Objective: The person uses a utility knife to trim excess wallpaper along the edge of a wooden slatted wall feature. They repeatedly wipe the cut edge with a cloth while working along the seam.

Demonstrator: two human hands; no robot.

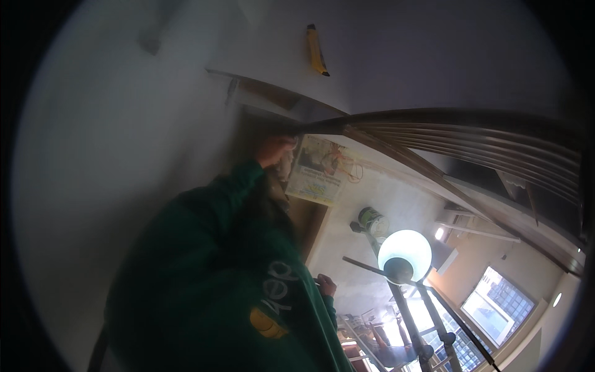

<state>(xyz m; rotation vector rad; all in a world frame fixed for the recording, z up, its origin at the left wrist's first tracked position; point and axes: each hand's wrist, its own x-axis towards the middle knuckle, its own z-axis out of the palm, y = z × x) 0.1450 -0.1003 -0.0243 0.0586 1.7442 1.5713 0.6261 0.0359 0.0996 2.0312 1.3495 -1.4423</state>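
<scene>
The left hand, fingers curled shut, pressed a pale crumpled cloth against the dark ribbed wooden frame, beside a glossy paper poster. The right hand lay lower, near a round white lamp; its fingers seemed bent, grip unclear.

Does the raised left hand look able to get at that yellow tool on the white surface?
Probably, with a stretch. The left hand is at the dark wooden rail; the yellow tool lies apart, beyond it, with only bare white surface between them.
</scene>
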